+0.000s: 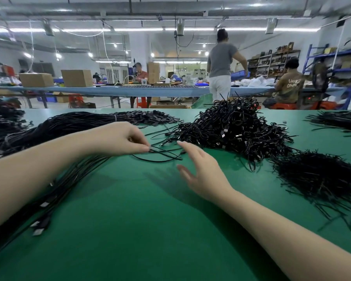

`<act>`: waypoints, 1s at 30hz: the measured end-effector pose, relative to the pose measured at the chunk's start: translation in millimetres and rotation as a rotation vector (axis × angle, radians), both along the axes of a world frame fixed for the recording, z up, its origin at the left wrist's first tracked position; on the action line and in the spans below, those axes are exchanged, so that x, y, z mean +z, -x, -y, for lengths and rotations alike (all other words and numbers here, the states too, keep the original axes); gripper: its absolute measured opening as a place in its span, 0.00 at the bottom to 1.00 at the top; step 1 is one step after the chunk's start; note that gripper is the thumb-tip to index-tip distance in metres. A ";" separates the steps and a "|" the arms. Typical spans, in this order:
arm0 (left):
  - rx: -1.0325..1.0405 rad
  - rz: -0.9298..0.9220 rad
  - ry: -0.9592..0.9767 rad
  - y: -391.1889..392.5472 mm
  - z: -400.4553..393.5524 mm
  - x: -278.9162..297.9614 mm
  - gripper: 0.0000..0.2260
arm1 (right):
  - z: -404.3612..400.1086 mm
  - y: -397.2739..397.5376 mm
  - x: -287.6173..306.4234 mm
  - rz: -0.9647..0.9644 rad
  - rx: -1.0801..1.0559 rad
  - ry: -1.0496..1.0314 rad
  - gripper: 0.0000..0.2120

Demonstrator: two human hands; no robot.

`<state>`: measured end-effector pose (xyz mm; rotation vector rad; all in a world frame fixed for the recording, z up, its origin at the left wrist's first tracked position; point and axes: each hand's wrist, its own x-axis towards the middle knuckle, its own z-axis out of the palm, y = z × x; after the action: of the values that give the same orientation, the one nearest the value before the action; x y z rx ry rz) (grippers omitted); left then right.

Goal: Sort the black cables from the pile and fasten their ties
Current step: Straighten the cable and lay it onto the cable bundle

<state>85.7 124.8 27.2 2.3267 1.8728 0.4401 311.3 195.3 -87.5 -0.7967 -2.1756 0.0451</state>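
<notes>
Black cable (158,158) loop lies near-centre on green table (130,220); our left hand (122,139) pinches it. Right hand (201,169) hovers w/ fingers spread, near the cable pile (235,128).

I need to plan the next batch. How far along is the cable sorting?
Done: a long bundle of straightened cables lies at left. In hand: the left hand pinches one loose cable; the right hand hovers open beside it. Left: the big tangled pile, so plenty remains.
</notes>
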 end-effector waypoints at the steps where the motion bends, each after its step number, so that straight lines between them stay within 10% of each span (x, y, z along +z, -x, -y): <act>1: -0.035 0.093 -0.012 -10.9 -4.7 -0.7 0.02 | 2.6 4.9 0.8 -0.011 0.053 0.023 0.20; 6: 0.008 0.881 -0.074 -49.2 -27.0 -7.5 0.17 | 5.6 11.2 3.9 -0.332 0.107 0.277 0.08; 10: 0.010 0.829 0.013 -81.0 -41.4 -30.8 0.18 | 2.4 8.0 12.3 -0.477 0.118 0.216 0.09; 21: -0.268 1.622 0.380 -67.5 -40.3 9.6 0.21 | -5.1 1.6 -3.1 -0.253 0.206 0.573 0.21; 24: -0.457 1.387 0.624 -43.5 -29.2 15.8 0.20 | -6.7 -1.0 6.8 -0.271 0.162 0.552 0.26; 27: -0.269 0.728 0.777 -43.1 -29.1 11.4 0.21 | -5.1 -5.3 33.7 -0.302 0.124 0.500 0.27; 30: -0.075 0.576 0.731 -55.0 -35.7 4.9 0.23 | 2.7 -5.1 64.7 -0.278 0.115 0.482 0.21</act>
<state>140.8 160.5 32.1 1.5634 1.3510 0.2981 316.4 192.6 -22.8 -0.8657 -1.9600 0.7185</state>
